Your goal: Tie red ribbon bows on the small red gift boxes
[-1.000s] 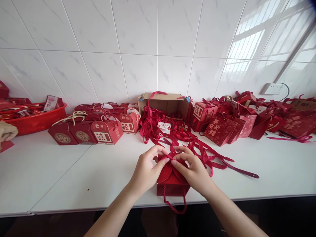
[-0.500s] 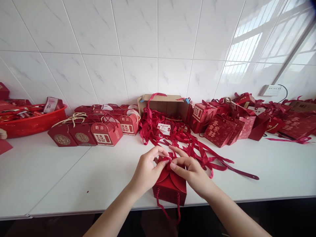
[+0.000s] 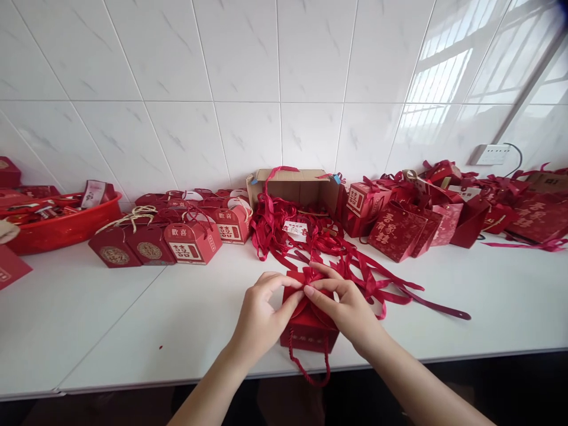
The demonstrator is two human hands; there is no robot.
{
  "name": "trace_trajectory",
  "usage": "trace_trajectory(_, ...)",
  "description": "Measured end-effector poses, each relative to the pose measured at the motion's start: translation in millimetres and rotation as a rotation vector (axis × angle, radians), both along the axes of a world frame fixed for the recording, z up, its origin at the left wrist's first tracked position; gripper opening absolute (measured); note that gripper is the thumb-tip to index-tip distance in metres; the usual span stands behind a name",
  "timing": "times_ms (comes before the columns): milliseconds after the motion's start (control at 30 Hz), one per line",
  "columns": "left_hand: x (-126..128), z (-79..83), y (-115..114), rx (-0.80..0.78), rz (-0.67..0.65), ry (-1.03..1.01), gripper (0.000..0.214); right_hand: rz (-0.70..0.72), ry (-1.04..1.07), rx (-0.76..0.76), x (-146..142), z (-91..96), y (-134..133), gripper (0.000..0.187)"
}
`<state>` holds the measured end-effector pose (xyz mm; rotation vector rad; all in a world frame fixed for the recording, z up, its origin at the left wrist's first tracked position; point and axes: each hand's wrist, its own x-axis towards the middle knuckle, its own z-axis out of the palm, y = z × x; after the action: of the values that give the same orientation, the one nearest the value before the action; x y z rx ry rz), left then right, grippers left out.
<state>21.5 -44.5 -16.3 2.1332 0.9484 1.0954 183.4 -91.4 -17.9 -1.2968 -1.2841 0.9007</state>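
A small red gift box with a red cord handle hanging over the table's front edge stands between my hands. My left hand pinches the box's top flaps from the left. My right hand pinches a red ribbon knot at the top of the box from the right. Thumbs and forefingers of both hands meet at the box's closure. A tangle of loose red ribbons trails away behind and to the right of the box.
An open cardboard carton spilling ribbons stands at the wall. Red house-shaped gift boxes line up to its left, red paper bags to its right. A red basin sits far left. Another person's hand shows at the left edge.
The box has been pushed back from the table edge a little and my fingers have closed in tighter on the ribbon at its top. The view shifted slightly.
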Motion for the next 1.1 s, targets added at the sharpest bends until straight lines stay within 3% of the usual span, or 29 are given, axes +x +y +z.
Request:
trace_trajectory(133,2.4,0.5,7.9,-0.062,-0.005,0.004,0.009,0.071,-0.082,-0.043,11.5,7.3,-9.1,0.036)
trace_trajectory(433,-8.7,19.2,14.6,0.016,-0.111,0.24,0.009,-0.013,-0.531,0.092,37.2,16.3,-25.0,0.011)
trace_trajectory(567,-8.9,30.6,11.3,0.042,-0.202,0.307,0.009,0.02,-0.619,0.113,37.7,34.0,-36.0,0.025)
trace_trajectory(667,-8.2,41.5,8.3,0.071,-0.329,0.369,0.011,0.009,-0.689,0.09,36.3,47.3,-32.9,0.025)
trace_trajectory(833,-6.4,56.3,7.4,0.103,-0.381,0.469,0.016,0.226,-0.567,0.041,30.4,50.8,-3.8,0.019)
trace_trajectory(933,-4.9,63.0,9.7,0.132,-0.355,0.549,0.017,0.267,-0.526,0.065,28.5,46.3,3.8,0.007)
trace_trajectory(1100,-3.7,73.6,12.2,0.146,-0.343,0.662,0.016,0.377,-0.703,0.329,33.1,43.3,-6.0,0.034)
